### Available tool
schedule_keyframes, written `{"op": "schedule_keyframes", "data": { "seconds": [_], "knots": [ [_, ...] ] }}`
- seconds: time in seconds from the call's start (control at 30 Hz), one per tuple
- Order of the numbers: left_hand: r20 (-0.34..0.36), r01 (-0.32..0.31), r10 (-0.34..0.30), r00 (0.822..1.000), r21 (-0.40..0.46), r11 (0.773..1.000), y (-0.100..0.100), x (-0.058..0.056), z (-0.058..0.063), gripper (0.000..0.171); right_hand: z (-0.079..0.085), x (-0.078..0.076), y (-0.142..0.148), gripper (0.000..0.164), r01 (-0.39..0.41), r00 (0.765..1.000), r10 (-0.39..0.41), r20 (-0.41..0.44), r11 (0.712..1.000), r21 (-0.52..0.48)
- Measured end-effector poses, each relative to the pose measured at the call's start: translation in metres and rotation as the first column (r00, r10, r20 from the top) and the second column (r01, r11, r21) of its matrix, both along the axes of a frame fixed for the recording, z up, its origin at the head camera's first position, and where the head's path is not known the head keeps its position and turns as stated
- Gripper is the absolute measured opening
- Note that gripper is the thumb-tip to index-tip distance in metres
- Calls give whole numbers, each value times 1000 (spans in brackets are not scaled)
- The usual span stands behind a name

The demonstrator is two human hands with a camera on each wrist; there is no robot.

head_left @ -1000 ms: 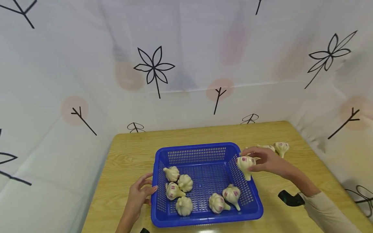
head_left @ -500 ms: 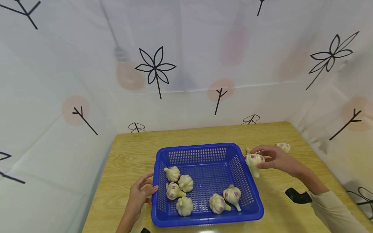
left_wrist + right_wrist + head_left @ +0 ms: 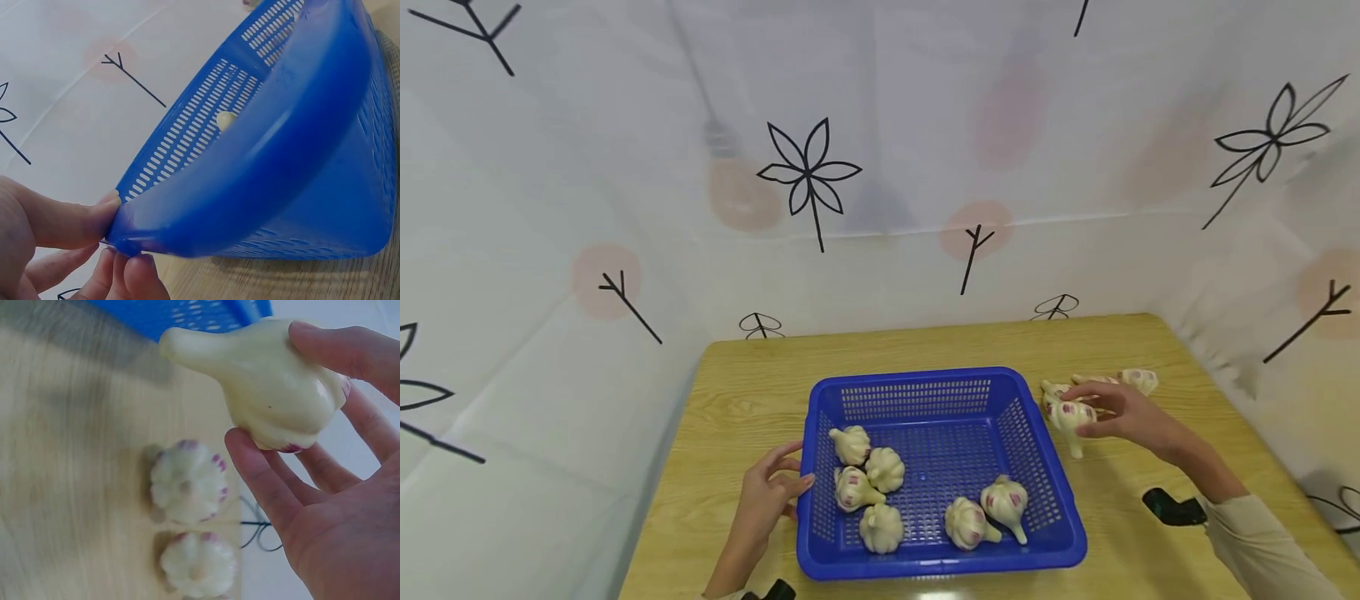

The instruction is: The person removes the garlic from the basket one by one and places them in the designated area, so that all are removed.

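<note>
My right hand (image 3: 1138, 417) holds a garlic bulb (image 3: 1072, 415) just right of the blue plastic basket (image 3: 942, 571). In the right wrist view, thumb and fingers pinch this bulb (image 3: 275, 387), its purple-marked end toward the palm and its stem pointing away; it hangs above the table. My left hand (image 3: 763, 496) grips the basket's left rim. Thumb over the edge and fingers underneath show in the left wrist view on the rim (image 3: 181, 234). Inside the basket, a cluster of garlic bulbs (image 3: 883, 469) lies at left, and two bulbs (image 3: 1004, 502) lie at front right.
More garlic bulbs (image 3: 1139, 380) lie on the wooden table (image 3: 752, 392) at the back right, partly hidden by my right hand. Two of these bulbs (image 3: 189, 481) show below the held one in the right wrist view. A patterned white cloth (image 3: 880, 275) stands behind and beside the table.
My right hand, holding the garlic bulb, has moved right from above the basket's right rim to over the table beside it. The left hand keeps its grip on the basket.
</note>
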State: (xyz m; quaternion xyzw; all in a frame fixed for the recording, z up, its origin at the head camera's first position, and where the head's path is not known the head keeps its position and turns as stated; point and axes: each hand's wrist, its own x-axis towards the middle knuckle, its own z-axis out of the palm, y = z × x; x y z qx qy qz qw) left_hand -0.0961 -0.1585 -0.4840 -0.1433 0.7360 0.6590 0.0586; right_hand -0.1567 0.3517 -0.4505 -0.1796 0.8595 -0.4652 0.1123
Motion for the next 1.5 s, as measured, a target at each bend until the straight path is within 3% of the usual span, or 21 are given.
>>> {"op": "schedule_keyframes", "data": {
  "seconds": [0.53,0.9,1.07,1.3,1.5],
  "knots": [
    [20,-20,20,1000,20,1000,2,-1,-2,51,-41,-10,19,45,50,997,-49,53,999,-19],
    [32,-33,33,999,22,999,1,-2,-2,53,-51,-7,20,44,26,999,-27,20,999,34],
    [41,-34,33,999,21,999,1,-2,-3,53,-54,-3,20,43,55,998,-53,-26,994,96],
    [35,-26,25,999,31,999,1,-1,-4,53,-56,0,18,43,101,994,-105,43,991,83],
    [41,-28,26,999,40,999,1,-2,-3,53,-57,-2,20,42,104,994,-108,30,990,95]
  ]
}}
